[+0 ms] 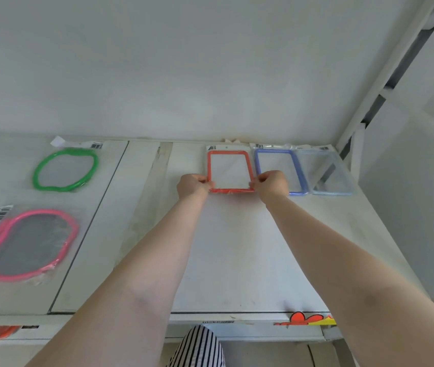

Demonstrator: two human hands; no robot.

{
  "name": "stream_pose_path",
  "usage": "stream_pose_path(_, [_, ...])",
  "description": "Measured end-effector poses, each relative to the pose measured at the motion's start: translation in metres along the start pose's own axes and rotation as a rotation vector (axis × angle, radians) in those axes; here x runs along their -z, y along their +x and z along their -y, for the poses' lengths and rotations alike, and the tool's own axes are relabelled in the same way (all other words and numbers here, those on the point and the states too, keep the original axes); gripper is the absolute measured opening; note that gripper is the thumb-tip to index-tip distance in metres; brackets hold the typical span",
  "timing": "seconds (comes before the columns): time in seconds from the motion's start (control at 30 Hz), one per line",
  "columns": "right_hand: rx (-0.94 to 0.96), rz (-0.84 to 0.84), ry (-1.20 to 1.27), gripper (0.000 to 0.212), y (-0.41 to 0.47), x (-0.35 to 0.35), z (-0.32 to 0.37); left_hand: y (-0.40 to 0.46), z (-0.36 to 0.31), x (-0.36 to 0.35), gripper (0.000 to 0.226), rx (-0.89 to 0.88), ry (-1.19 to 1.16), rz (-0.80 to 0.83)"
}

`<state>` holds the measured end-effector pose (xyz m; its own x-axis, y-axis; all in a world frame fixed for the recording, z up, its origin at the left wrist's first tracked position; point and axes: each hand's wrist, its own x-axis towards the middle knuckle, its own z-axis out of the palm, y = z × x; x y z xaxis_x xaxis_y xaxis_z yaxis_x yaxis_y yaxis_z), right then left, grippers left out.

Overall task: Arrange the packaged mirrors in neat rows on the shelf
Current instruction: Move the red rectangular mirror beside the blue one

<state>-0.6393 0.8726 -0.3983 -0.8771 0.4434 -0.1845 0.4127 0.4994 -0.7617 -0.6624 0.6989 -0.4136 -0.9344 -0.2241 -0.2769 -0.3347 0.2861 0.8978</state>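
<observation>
Orange-framed mirror: head view; this packaged rectangle lies flat at the back of the white shelf, its top edge near the rear wall, just beside the blue-framed mirror.
Left hand: fingers curled, pinching the orange frame's lower left corner.
Right hand: fingers curled, pinching the lower right corner, partly covering the blue frame.
Back row: orange, blue, then a clear pale-framed mirror by the shelf post; blue and clear appear to overlap slightly.
Left panel: a green oval mirror and a pink oval mirror lie well apart from the row.
Step in hand: likely squaring the orange mirror into line with its neighbours.
Next move: probably a small nudge to level the lower edges, then release; the slippery wrap may slide.
</observation>
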Motion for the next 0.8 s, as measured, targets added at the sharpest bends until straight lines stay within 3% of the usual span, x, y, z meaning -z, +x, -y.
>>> stream_pose_path(0.13, [0.023,-0.034,-0.083,0.023,0.001,-0.003,-0.002,-0.001,0.005,-0.002,0.038,-0.044,0.071,-0.025])
stream_pose_path(0.27, [0.091,-0.124,-0.198,0.048,-0.003,-0.006,-0.008,-0.008,0.006,0.002,0.052,-0.124,0.15,0.016])
stream_pose_path(0.37, [0.09,-0.137,-0.287,0.06,-0.007,-0.01,-0.016,-0.012,0.007,0.004,0.045,-0.226,0.196,0.082])
stream_pose_path(0.53, [0.095,-0.128,-0.304,0.059,-0.008,-0.014,-0.021,-0.007,0.012,-0.001,0.037,-0.274,0.232,0.052])
stream_pose_path(0.8, [0.098,-0.145,-0.283,0.06,0.0,-0.015,-0.026,-0.005,0.014,-0.008,0.045,-0.279,0.233,0.044])
